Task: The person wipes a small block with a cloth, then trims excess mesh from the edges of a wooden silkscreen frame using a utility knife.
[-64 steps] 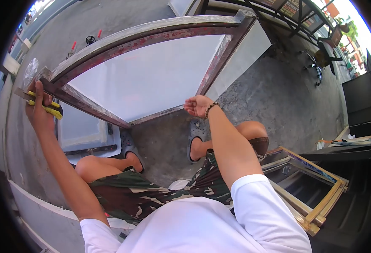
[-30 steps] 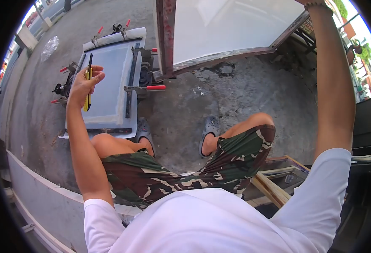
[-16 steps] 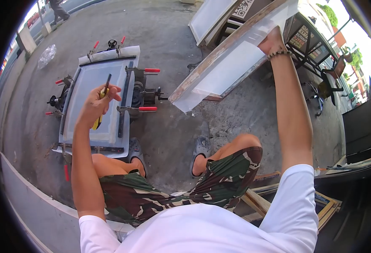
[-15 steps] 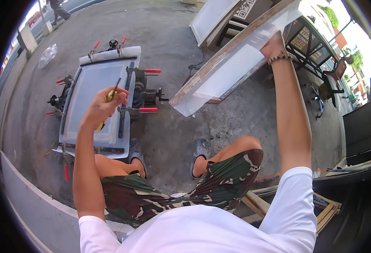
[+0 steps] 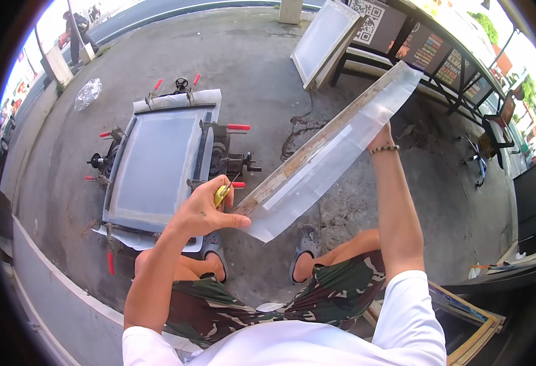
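Observation:
My left hand (image 5: 204,210) is closed around a yellow utility knife (image 5: 221,194), its dark blade pointing up and right. The thumb of that hand reaches to the lower left corner of a wooden frame (image 5: 307,155); whether it touches cannot be told. White translucent mesh (image 5: 335,174) hangs over the frame's side. The frame is held tilted, nearly edge-on, in front of me. My right hand (image 5: 382,135), a beaded bracelet on its wrist, grips the frame's far side, with its fingers partly hidden behind the mesh.
On the ground at left, a screen-stretching rig (image 5: 152,165) holds white mesh with red-handled clamps (image 5: 239,127). More white screens (image 5: 323,43) lean against a black table at the back. A person (image 5: 82,36) is at the far left. Wooden frames (image 5: 472,329) lie at lower right.
The framed mesh has come lower and closer to me, turning more edge-on. My left hand, with the knife, has moved right and down to its near corner. My view has shifted slightly.

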The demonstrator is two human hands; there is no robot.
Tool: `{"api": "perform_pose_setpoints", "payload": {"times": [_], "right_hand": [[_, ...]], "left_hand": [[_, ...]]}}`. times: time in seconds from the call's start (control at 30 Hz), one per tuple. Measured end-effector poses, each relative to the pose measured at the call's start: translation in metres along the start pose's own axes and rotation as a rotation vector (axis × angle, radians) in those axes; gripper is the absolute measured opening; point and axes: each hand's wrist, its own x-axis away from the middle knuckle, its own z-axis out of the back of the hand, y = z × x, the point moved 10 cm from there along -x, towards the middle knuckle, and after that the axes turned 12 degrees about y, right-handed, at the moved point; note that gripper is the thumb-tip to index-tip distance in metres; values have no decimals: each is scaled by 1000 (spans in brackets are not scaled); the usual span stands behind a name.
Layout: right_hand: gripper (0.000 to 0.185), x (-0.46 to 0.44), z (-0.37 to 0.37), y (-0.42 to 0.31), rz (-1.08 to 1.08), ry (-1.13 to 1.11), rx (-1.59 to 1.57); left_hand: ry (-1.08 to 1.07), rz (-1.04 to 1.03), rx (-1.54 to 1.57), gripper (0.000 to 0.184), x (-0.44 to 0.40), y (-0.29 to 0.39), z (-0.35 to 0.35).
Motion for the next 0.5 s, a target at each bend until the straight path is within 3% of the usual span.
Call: {"api": "perform_pose_setpoints", "payload": {"times": [0.13,0.23,0.33,0.4,0.5], "right_hand": [[30,5,-33,5,45,-99,69],[46,28,-48,10,-55,180,163],[47,39,-64,6,-41,101,158],[36,37,-60,2,-47,71,131],[22,59,-76,-10,5,-189,98]], "left_hand": [[-20,48,-93,56,4,-12,-7],[17,-52,-169,54,2,-6,-10],[41,-37,-156,52,0,-12,-7],[68,-34,-142,47,-1,-10,-2],[65,-22,-151,40,1,-9,-2]]}}
